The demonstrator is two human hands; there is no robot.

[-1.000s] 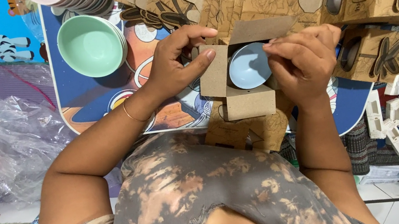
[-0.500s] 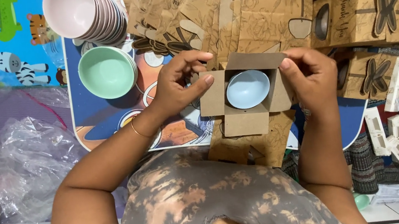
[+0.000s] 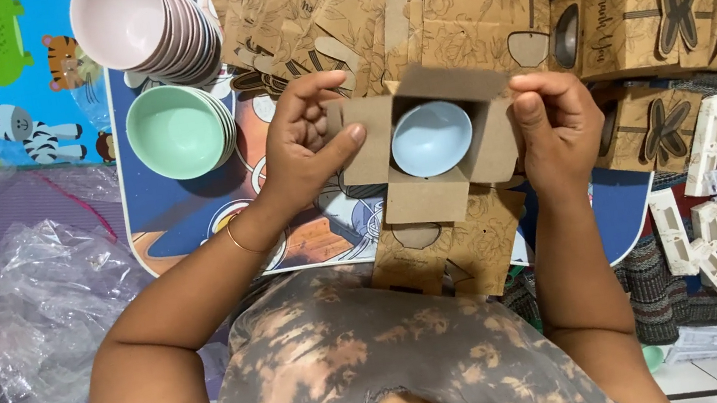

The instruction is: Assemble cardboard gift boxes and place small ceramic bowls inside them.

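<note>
A pale blue bowl (image 3: pixel 430 137) sits inside an open kraft cardboard box (image 3: pixel 433 190), gripped at its side flaps by left hand (image 3: pixel 309 142) and right hand (image 3: pixel 558 124). Folding flaps evenly should keep the bowl centred.

Beyond my work, a stack of pale pink round bowls (image 3: pixel 138 26) sits just above a stack of mint green bowls (image 3: pixel 178 131). Flat brown cardboard blanks (image 3: pixel 329 7) lie beside them, closed printed boxes (image 3: pixel 633 9) further right, crumpled clear plastic (image 3: pixel 23 299) left.
</note>
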